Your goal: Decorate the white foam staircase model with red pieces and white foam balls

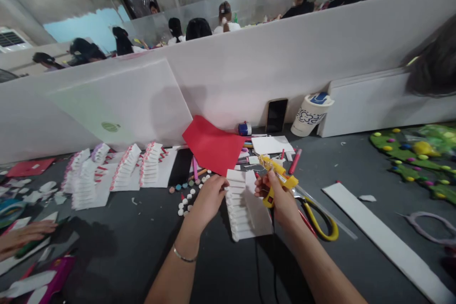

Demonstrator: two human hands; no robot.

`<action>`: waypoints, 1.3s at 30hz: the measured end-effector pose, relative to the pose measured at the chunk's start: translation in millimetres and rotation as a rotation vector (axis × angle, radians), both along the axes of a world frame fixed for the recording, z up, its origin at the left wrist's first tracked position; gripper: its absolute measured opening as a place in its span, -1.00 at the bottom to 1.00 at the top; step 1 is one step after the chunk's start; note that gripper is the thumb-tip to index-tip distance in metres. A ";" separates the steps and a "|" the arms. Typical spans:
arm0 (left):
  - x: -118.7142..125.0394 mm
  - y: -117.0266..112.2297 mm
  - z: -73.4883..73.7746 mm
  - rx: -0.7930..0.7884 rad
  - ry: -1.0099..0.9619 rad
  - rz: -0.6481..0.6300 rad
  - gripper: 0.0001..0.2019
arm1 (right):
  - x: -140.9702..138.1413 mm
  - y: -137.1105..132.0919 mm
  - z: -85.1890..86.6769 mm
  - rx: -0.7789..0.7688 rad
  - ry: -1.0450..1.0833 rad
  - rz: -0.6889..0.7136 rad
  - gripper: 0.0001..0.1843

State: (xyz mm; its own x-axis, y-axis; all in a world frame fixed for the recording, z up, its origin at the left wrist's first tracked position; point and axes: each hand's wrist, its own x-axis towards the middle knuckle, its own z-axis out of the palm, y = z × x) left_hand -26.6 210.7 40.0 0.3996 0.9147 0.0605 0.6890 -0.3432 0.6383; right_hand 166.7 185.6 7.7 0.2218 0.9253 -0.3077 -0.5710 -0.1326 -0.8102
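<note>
My right hand (278, 194) is closed around a yellow glue gun (276, 171), whose nozzle points up and left over the table. My left hand (210, 194) rests with curled fingers on the left edge of a white card (245, 209) that carries a column of small white folded strips. A black cord (257, 261) runs from the gun toward me. Small round white and coloured dots (187, 194) lie just left of my left hand.
A red sheet (210, 145) leans behind the card. Finished strip cards (124, 171) lie at left. Yellow-handled scissors (317, 218), a long white foam strip (377, 237), a phone (277, 115), a cup (310, 115) and green felt pieces (413, 156) sit right. Another person's hand (21, 237) is at far left.
</note>
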 end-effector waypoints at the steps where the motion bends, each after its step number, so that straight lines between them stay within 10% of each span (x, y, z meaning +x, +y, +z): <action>1: 0.5 -0.1 0.1 0.010 0.009 -0.006 -0.80 | 0.0 0.7 -3.9 -0.006 0.007 -0.001 -0.44; 39: 5.0 2.3 -1.5 -0.020 0.094 0.018 -0.82 | -14.2 -3.9 -26.7 -0.030 0.089 0.151 -0.49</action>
State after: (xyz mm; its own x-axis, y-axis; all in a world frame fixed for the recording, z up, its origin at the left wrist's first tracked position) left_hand -21.6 213.0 38.5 0.3859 0.9225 0.0052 0.7522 -0.3180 0.5771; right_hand 152.5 181.7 -19.0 0.0517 0.9361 -0.3479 -0.6117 -0.2457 -0.7520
